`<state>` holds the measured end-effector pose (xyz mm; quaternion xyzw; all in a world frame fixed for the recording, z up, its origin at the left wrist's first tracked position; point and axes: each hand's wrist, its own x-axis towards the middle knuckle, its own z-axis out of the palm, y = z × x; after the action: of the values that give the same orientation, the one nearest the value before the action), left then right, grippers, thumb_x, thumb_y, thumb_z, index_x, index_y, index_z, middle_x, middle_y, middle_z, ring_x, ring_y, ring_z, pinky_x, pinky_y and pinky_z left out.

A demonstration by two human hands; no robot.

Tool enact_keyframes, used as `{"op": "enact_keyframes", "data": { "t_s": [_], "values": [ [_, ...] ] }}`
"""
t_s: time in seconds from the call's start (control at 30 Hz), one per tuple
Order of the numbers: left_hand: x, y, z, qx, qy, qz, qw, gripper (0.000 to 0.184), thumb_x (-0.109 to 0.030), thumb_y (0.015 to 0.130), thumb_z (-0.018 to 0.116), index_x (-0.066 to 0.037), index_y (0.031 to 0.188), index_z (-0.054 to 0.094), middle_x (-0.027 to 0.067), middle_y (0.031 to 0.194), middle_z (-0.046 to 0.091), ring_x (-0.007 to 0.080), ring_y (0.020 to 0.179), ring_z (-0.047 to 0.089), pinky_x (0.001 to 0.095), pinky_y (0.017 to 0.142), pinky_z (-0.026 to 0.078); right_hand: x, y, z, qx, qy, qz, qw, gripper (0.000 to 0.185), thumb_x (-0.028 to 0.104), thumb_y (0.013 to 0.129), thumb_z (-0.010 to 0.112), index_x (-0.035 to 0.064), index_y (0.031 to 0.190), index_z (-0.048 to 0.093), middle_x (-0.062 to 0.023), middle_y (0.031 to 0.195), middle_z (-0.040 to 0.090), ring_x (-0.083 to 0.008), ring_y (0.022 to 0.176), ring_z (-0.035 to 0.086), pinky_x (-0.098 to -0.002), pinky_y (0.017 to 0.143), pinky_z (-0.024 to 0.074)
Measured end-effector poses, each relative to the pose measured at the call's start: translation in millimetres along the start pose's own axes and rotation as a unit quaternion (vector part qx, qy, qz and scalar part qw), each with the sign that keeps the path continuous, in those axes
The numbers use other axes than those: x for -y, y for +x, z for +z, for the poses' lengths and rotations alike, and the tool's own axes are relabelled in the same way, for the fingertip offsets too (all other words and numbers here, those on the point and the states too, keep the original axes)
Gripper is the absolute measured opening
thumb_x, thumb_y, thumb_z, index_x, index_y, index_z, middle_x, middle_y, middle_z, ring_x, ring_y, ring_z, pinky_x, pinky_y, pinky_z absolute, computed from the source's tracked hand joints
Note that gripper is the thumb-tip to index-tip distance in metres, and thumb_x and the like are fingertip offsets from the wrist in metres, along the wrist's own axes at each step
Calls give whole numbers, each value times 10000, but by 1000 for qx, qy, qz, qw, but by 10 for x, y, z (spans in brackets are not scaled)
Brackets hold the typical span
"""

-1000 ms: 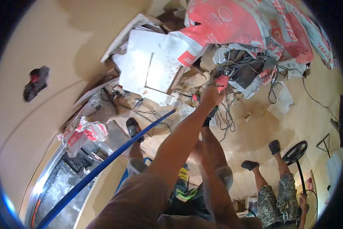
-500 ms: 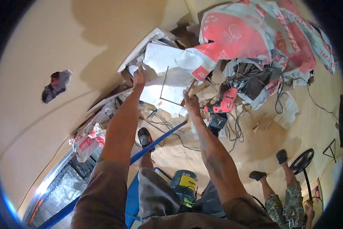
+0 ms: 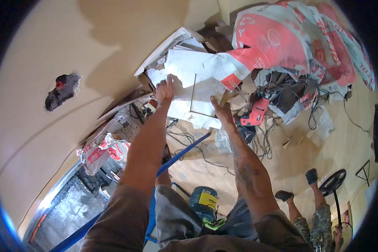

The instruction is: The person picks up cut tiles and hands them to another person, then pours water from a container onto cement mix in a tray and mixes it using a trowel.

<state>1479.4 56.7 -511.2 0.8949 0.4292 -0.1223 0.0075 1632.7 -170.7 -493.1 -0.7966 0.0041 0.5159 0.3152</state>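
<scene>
Reaching forward with both arms over a white board (image 3: pixel 183 100), which lies on the debris pile next to a red-and-white printed bag (image 3: pixel 277 38). Left hand (image 3: pixel 165 92), fingers loosely bent, over the board's left part; right hand (image 3: pixel 223 111) at its lower right edge; cannot tell whether either grips. Change from a second ago: left hand is off the red power drill (image 3: pixel 258 111), now lying free near the right hand.

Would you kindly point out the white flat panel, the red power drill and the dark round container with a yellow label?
White flat panel (image 3: pixel 204 93): head view, on its face.
Red power drill (image 3: pixel 257 112): head view, on its body.
Dark round container with a yellow label (image 3: pixel 207 200): head view, on the label.
</scene>
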Motion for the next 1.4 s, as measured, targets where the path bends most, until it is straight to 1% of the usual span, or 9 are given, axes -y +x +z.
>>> {"op": "enact_keyframes", "data": {
  "t_s": [0.17, 0.3, 0.43, 0.57, 0.73, 0.8, 0.93, 1.17, 1.4],
  "values": [
    [-287, -290, -105, 83, 52, -18, 995, 452, -283, 930, 491, -270, 1378, 431, 169, 1043, 597, 348, 941, 595, 446, 741, 534, -111, 230, -375, 106, -81, -18, 991, 1022, 708, 795, 563, -31, 1429, 254, -419, 1293, 422, -521, 1207, 462, -472, 1028, 374],
    [-419, -473, -156, 157, -383, -362, 835, 872, -699, 806, 535, 9, 1311, 473, 290, 1253, 527, 442, 1086, 554, 485, 942, 441, -42, 470, -659, 114, -129, -218, 961, 820, 571, 869, 576, 31, 1418, 294, -279, 1349, 452, -473, 1230, 453, -471, 1024, 369],
    [-595, -715, -75, 167, -368, -473, 783, 1166, -860, 681, 495, 129, 1296, 432, 333, 1375, 393, 444, 1239, 440, 506, 1004, 382, 312, 332, -897, 152, -106, -165, 969, 731, 502, 891, 580, 32, 1394, 337, -251, 1327, 483, -412, 1273, 434, -452, 1042, 345],
    [-695, -889, -133, 151, -303, -354, 872, 551, -416, 931, 487, -235, 1436, 358, 302, 1260, 451, 485, 1163, 468, 488, 928, 454, 71, 629, -727, 151, 14, -179, 972, 647, 451, 899, 588, 37, 1362, 408, -210, 1303, 522, -379, 1243, 475, -443, 1051, 349],
    [-743, -1028, -183, 222, -180, -250, 925, 532, -181, 985, 408, -461, 1427, 314, 263, 1234, 461, 480, 1097, 513, 481, 866, 493, -281, 1042, -601, 81, -203, -360, 907, 435, 295, 946, 527, 92, 1328, 479, -200, 1233, 571, -386, 1158, 535, -482, 938, 444],
    [-867, -1053, -223, 237, -240, -333, 880, 515, -387, 958, 433, -271, 1449, 325, 284, 1252, 467, 469, 1142, 502, 485, 928, 453, -186, 971, -772, 31, -330, -444, 832, 385, 264, 957, 512, 101, 1306, 504, -205, 1210, 581, -389, 1129, 555, -492, 880, 480],
    [-1113, -1106, -188, 281, -390, -470, 740, 1102, -824, 775, 418, 79, 1401, 343, 318, 1382, 403, 429, 1283, 419, 458, 1085, 302, 104, 977, -1034, 106, -104, -302, 942, 429, 339, 949, 538, 44, 1259, 529, -206, 1211, 589, -395, 1128, 555, -457, 906, 455],
    [-1306, -1097, 22, 153, -681, -459, 550, 923, -737, 825, 480, 33, 1333, 487, 204, 1316, 496, 298, 1186, 476, 384, 1026, 336, 409, 823, -1273, 141, -19, -257, 956, 495, 397, 913, 621, 45, 1250, 535, -121, 1167, 613, -269, 1051, 571, -381, 929, 426],
    [-1455, -1126, -7, 82, -679, -488, 542, 872, -717, 848, 466, 104, 1095, 624, 185, 1012, 629, 278, 983, 556, 380, 910, 414, 250, 1177, -1210, 145, -59, -192, 969, 620, 504, 859, 637, 55, 1272, 530, -168, 1186, 606, -320, 1092, 577, -405, 917, 437]
  ]
}}
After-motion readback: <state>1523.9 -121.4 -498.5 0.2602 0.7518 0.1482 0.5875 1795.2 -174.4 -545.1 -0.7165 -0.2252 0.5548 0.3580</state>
